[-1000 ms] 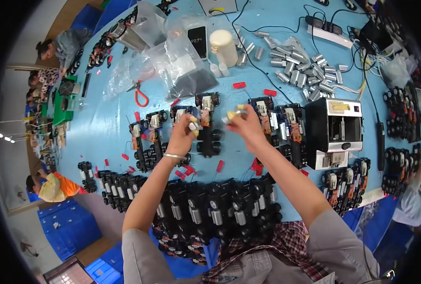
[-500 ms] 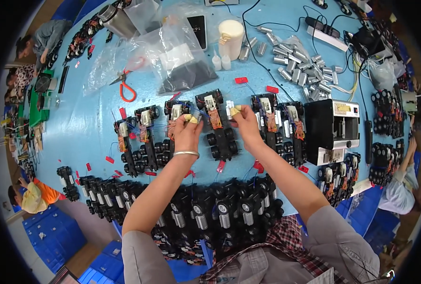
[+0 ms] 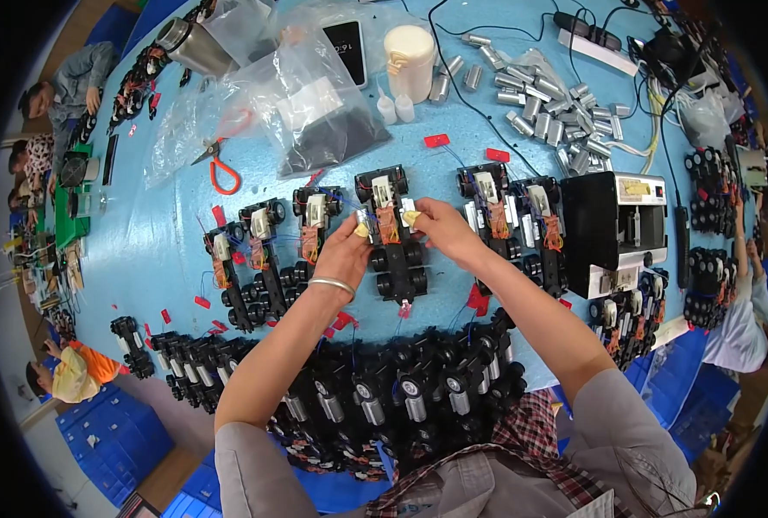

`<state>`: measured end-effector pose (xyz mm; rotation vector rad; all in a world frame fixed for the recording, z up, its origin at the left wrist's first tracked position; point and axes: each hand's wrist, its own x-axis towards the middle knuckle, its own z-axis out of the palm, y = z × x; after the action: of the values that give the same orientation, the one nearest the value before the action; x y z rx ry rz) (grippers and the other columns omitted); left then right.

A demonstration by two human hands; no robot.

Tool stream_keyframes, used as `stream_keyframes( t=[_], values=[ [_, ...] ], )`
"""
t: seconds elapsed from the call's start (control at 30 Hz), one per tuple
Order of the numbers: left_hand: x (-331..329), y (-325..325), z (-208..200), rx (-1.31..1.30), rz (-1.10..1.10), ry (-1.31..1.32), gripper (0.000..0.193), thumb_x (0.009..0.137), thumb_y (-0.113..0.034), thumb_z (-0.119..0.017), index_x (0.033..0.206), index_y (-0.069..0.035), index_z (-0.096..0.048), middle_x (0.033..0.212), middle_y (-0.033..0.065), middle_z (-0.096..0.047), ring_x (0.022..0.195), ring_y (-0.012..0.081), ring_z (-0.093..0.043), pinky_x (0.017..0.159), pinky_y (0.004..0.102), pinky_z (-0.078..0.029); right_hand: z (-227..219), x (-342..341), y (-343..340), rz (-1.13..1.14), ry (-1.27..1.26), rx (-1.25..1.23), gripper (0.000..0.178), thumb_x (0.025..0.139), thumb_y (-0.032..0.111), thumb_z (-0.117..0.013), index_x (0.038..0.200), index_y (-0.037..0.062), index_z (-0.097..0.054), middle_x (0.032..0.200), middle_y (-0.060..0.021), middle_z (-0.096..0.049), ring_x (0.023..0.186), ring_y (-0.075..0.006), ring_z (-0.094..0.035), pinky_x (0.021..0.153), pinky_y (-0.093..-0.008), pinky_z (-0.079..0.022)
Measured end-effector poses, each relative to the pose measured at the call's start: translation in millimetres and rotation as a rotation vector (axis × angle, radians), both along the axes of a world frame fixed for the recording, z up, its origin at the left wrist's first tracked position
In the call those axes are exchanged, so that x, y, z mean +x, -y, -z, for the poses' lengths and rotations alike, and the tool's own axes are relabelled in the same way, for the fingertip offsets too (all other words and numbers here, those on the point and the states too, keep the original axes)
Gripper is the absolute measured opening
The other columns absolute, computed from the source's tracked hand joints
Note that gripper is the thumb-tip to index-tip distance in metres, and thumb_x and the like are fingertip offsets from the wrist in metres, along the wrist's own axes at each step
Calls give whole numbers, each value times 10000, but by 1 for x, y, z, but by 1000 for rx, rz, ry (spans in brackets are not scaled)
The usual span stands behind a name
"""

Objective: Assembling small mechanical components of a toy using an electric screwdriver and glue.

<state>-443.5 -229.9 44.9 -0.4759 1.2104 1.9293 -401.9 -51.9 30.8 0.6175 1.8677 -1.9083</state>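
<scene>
In front of me stands a black toy vehicle chassis [image 3: 399,263], with black wheels, a pale motor housing and orange wires. On its left side, my left hand [image 3: 344,252] pinches a small silver piece [image 3: 364,220] close against the frame. My right hand [image 3: 444,228] closes on another silver piece [image 3: 407,205] at the opposite side. Yellow covers wrap fingertips of both hands and partly hide the pieces. Similar chassis stand either side, one [image 3: 316,216] just left of my left hand and one [image 3: 487,203] beyond my right hand.
Loose silver cylinders [image 3: 535,108] lie at the back right, beside a white tub [image 3: 410,65]. A black machine [image 3: 613,224] stands right. Red-handled cutters [image 3: 220,171] and plastic bags [image 3: 293,104] lie back left. More chassis [image 3: 371,384] crowd the near edge. Co-workers sit at both sides.
Both hands have come lower and closer in on the middle chassis. The right hand's silver piece, apart from the frame before, is now against its side. The view has shifted slightly.
</scene>
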Motion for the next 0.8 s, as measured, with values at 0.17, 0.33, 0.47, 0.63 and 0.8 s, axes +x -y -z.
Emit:
stream_keyframes(
  t=[0.17, 0.33, 0.47, 0.63, 0.8],
  values=[
    [3, -7, 7, 26, -2, -110, 341, 875, -52, -431, 1216, -34, -421, 1129, 67, -534, 1018, 171, -532, 871, 306, -432, 2, -6, -3, -102, 77, -82, 269, 842, 243, -486, 1031, 54, -519, 877, 2, -585, 756, -82, -544, 585, -225, -399],
    [-3, -10, 2, -11, 68, -141, 342, 884, -105, -479, 1217, -55, -416, 1097, 28, -538, 992, 135, -509, 868, 281, -398, 1, -7, -4, -74, 128, -149, 278, 836, 248, -483, 1041, 62, -512, 885, -1, -584, 760, -86, -545, 606, -230, -401],
    [7, -10, -20, -215, 56, -302, 441, 854, -73, -501, 1269, -106, -355, 1070, 19, -542, 925, 83, -492, 779, 219, -377, 4, 11, -6, -37, 89, 19, 262, 822, 209, -429, 1028, 59, -489, 874, -13, -560, 753, -89, -521, 599, -230, -399],
    [3, -11, -3, -126, -165, -104, 226, 843, -22, -454, 1058, -89, -450, 1069, 51, -550, 890, 117, -507, 790, 257, -392, 12, 15, -9, -29, 32, 63, 249, 830, 207, -431, 1018, 51, -478, 879, -28, -560, 747, -93, -518, 584, -236, -403],
    [0, -10, 9, -13, -266, 47, 161, 827, -7, -492, 976, -62, -468, 997, 62, -554, 872, 140, -529, 807, 280, -429, 8, 16, -7, -24, 55, -20, 240, 845, 192, -425, 1018, 31, -464, 910, -42, -567, 751, -105, -535, 572, -241, -404]
  ],
)
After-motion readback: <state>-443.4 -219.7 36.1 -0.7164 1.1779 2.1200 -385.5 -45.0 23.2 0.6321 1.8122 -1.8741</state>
